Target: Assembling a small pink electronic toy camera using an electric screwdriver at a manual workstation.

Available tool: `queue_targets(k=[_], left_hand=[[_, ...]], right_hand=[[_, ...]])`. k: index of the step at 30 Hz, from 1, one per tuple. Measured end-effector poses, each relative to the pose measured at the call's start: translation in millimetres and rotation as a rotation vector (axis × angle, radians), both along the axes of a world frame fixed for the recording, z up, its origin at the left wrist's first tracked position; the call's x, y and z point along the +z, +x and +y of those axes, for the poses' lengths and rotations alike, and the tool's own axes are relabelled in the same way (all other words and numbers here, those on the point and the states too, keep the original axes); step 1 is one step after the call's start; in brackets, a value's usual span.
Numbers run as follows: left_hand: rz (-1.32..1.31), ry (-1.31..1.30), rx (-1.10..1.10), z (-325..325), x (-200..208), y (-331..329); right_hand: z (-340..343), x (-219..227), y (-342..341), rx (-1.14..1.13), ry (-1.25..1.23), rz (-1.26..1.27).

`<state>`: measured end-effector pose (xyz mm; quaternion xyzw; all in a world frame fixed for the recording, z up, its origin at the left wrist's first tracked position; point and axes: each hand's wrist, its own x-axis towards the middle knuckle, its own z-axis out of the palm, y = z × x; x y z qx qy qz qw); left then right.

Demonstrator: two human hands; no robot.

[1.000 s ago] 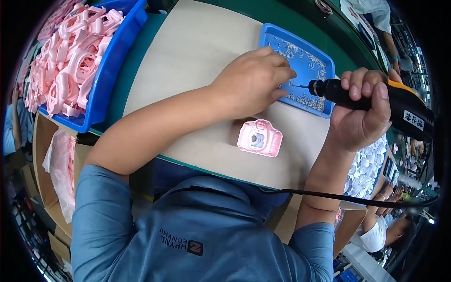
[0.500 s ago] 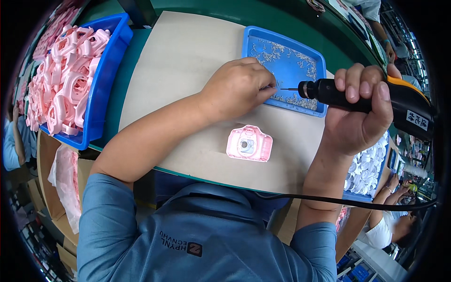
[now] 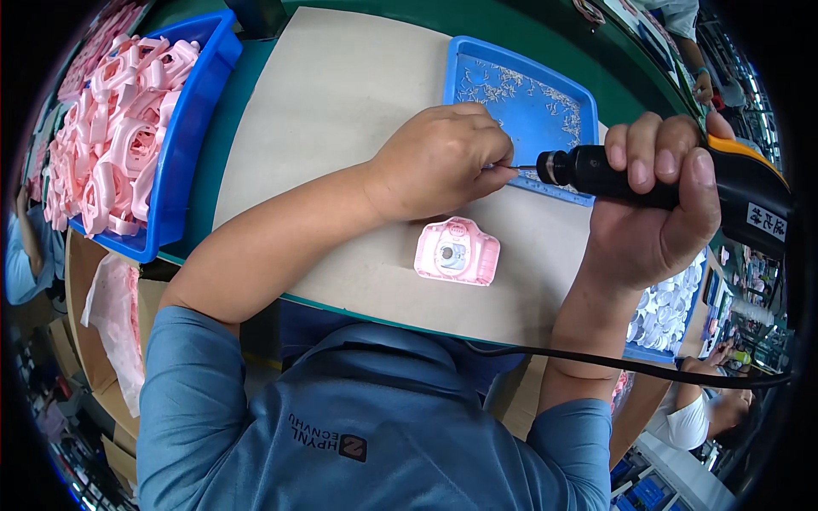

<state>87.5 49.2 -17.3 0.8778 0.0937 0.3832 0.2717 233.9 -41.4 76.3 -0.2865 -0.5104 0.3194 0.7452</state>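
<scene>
My right hand (image 3: 660, 183) grips a black electric screwdriver (image 3: 596, 169), held sideways with its thin bit pointing left. My left hand (image 3: 447, 162) is closed in a pinch at the bit's tip, over the near left edge of a blue tray (image 3: 520, 102). Whatever lies between those fingertips is too small and hidden to name. Many tiny screws are scattered in the tray. On the board below my hands rests a pink camera-shaped casing (image 3: 457, 251) with a round opening in its middle; neither hand touches it.
A blue bin (image 3: 192, 128) heaped with pink plastic frames stands at the left. Another blue bin at the right holds white round parts (image 3: 665, 311). The screwdriver's black cable (image 3: 579, 353) runs across my right forearm. Other people sit beyond both sides.
My left fingertips and the screwdriver's bit have come together, so less of the bit shows. The view has shifted slightly, and the casing still lies on the board.
</scene>
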Motion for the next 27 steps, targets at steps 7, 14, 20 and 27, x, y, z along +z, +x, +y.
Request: queue_targets(k=[7, 14, 20, 27], left_hand=[[0.131, -0.212, -0.067, -34.9, 17.4, -47.9], [0.229, -0.340, -0.125, -61.0, -9.9, -62.9], [0.204, -0.375, -0.118, -63.5, -11.1, -62.9], [0.174, -0.363, -0.112, -64.2, -13.7, -62.2]], right_hand=[[-33.7, 16.2, 4.7, 0.111, -0.007, -0.001], [-52.2, -0.7, -30.7, 0.162, -0.051, -0.141], [-50.1, -11.1, -35.9, 0.138, -0.112, -0.130], [-48.7, -17.4, -34.4, 0.202, -0.138, -0.132]])
